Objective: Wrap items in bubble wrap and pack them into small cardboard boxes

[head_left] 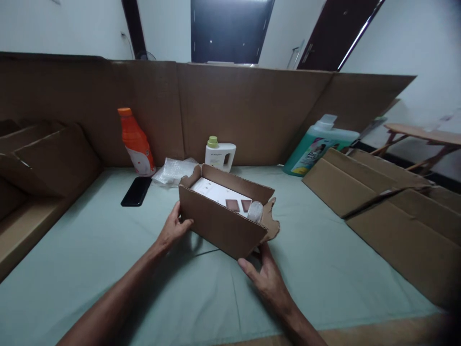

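A small open cardboard box [219,226] sits on the pale green cloth [108,269] in front of me. Inside it lies a white container [216,191] with brown patches and a clear rounded piece at the right end. My left hand [173,229] grips the box's left near corner. My right hand [262,274] holds the box's lower right corner from below, next to a torn flap.
A black phone [136,191], an orange bottle [136,142], bubble wrap [173,171] and a small white bottle with a green cap [219,154] stand behind the box. A large teal jug [317,144] is at the back right. Flattened cardboard [382,202] lies right; cardboard walls surround.
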A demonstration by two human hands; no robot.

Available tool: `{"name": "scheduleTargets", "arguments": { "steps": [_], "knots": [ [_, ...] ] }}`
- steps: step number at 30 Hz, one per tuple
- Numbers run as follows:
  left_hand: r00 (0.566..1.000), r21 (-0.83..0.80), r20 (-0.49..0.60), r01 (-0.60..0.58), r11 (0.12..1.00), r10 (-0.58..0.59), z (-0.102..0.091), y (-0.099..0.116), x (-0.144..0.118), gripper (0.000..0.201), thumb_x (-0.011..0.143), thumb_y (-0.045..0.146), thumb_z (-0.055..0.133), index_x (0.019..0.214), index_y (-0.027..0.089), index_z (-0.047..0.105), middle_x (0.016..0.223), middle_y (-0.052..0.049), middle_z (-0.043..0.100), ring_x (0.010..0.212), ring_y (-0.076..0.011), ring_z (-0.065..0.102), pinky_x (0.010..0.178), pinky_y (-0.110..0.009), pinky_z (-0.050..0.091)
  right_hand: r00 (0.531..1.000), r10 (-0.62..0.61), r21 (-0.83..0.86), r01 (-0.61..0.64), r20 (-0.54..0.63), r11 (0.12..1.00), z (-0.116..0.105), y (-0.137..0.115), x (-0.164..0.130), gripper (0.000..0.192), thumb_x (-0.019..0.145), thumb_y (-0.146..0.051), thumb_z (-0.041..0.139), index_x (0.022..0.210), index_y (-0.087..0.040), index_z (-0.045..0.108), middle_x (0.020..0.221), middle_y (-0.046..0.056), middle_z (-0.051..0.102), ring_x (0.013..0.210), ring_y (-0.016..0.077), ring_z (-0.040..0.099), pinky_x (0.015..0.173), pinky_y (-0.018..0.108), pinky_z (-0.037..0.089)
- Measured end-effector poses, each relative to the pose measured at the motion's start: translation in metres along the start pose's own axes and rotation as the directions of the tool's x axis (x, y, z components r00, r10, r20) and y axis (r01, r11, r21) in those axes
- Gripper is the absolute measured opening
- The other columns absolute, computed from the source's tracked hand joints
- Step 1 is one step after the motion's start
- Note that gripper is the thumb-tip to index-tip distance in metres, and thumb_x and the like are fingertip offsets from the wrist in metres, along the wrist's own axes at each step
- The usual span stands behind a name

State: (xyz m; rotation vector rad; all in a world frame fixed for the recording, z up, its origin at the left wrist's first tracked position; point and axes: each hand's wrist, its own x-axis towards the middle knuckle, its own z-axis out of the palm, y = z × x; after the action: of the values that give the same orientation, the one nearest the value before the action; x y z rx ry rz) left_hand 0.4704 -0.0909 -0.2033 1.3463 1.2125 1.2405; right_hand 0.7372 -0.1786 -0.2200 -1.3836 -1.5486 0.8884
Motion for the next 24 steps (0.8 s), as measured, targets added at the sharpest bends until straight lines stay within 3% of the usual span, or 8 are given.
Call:
{"name": "scheduleTargets", "arguments": {
  "steps": [3, 7, 9, 11, 14, 19, 22, 24],
  "knots": [
    [0.999, -0.005, -0.046, 0.019, 1.0, -0.02, -0.004, -0.001, -0.04, 0.061, 0.076, 0.038, 0.065, 0.131, 0.015, 0.049, 0.129, -0.013, 0.063, 0.119, -0.0279, 0.061, 0.098, -0.038, 0.052, 1.0, -0.018, -0.044, 0.017, -0.021, 0.999, 0.006, -0.012, 0.004, 0.07, 0.086, -0.054, 0.063, 0.146, -0.024, 0.042, 0.141, 0.014, 0.056, 0.127, 0.034, 0.056, 0.108, 0.053, 0.046],
    [0.964, 0.074, -0.255, 0.103, 0.992, -0.081, -0.053, -0.001, -0.097, 0.05, 0.082, 0.043, 0.066, 0.124, 0.019, 0.056, 0.121, -0.009, 0.067, 0.115, -0.0252, 0.063, 0.092, -0.032, 0.054, 0.979, -0.132, -0.006, 0.135, 0.153, 0.991, 0.035, -0.035, 0.014, 0.065, 0.087, -0.042, 0.065, 0.146, -0.025, 0.043, 0.14, 0.013, 0.058, 0.128, 0.0326, 0.055, 0.108, 0.051, 0.046],
    [0.928, 0.124, -0.367, 0.122, 0.985, -0.069, -0.075, 0.002, -0.106, 0.052, 0.08, 0.044, 0.069, 0.123, 0.019, 0.057, 0.117, -0.008, 0.068, 0.114, -0.0252, 0.063, 0.088, -0.031, 0.055, 0.945, -0.217, 0.031, 0.216, 0.246, 0.976, 0.053, -0.045, 0.027, 0.071, 0.083, -0.037, 0.069, 0.147, -0.025, 0.041, 0.14, 0.013, 0.058, 0.126, 0.0329, 0.056, 0.107, 0.051, 0.047],
    [0.913, 0.138, -0.406, 0.101, 0.985, -0.037, -0.083, 0.004, -0.102, 0.054, 0.078, 0.045, 0.07, 0.123, 0.018, 0.056, 0.111, -0.007, 0.069, 0.109, -0.0242, 0.064, 0.085, -0.03, 0.055, 0.932, -0.26, 0.048, 0.256, 0.254, 0.965, 0.063, -0.047, 0.04, 0.074, 0.08, -0.035, 0.071, 0.147, -0.024, 0.041, 0.141, 0.013, 0.058, 0.126, 0.0336, 0.056, 0.107, 0.053, 0.046],
    [0.947, 0.089, -0.32, 0.05, 0.995, -0.02, -0.062, 0.002, -0.088, 0.051, 0.079, 0.042, 0.067, 0.123, 0.018, 0.056, 0.114, -0.008, 0.069, 0.109, -0.0232, 0.064, 0.089, -0.032, 0.055, 0.962, -0.229, 0.002, 0.231, 0.147, 0.973, 0.053, -0.037, 0.046, 0.069, 0.081, -0.038, 0.069, 0.144, -0.022, 0.044, 0.139, 0.014, 0.059, 0.126, 0.0345, 0.056, 0.108, 0.054, 0.045],
    [0.994, -0.043, -0.107, 0.012, 0.999, -0.016, -0.019, -0.009, -0.08, 0.056, 0.086, 0.037, 0.061, 0.137, 0.019, 0.048, 0.137, -0.011, 0.06, 0.125, -0.0246, 0.059, 0.104, -0.037, 0.049, 0.996, -0.072, -0.197, 0.083, 0.059, 0.977, 0.002, -0.003, 0.012, 0.066, 0.083, -0.048, 0.067, 0.14, -0.021, 0.05, 0.134, 0.016, 0.062, 0.127, 0.0387, 0.056, 0.106, 0.057, 0.046],
    [0.996, -0.029, -0.077, 0.036, 0.999, -0.038, -0.019, -0.014, -0.085, 0.061, 0.088, 0.038, 0.06, 0.144, 0.022, 0.043, 0.142, -0.012, 0.057, 0.128, -0.0264, 0.058, 0.107, -0.04, 0.048, 0.995, -0.04, -0.204, 0.059, 0.094, 0.977, -0.021, 0.013, -0.002, 0.073, 0.079, -0.049, 0.071, 0.144, -0.024, 0.048, 0.14, 0.016, 0.059, 0.133, 0.039, 0.052, 0.109, 0.058, 0.043],
    [0.993, 0.037, -0.103, 0.062, 0.997, -0.058, -0.026, -0.016, -0.089, 0.064, 0.087, 0.041, 0.062, 0.146, 0.023, 0.042, 0.144, -0.013, 0.056, 0.128, -0.0281, 0.058, 0.105, -0.043, 0.05, 0.992, -0.075, -0.152, 0.089, 0.097, 0.984, -0.032, 0.022, 0.005, 0.092, 0.074, -0.05, 0.078, 0.153, -0.026, 0.036, 0.15, 0.015, 0.05, 0.14, 0.0388, 0.045, 0.114, 0.059, 0.038]
  ]
}}
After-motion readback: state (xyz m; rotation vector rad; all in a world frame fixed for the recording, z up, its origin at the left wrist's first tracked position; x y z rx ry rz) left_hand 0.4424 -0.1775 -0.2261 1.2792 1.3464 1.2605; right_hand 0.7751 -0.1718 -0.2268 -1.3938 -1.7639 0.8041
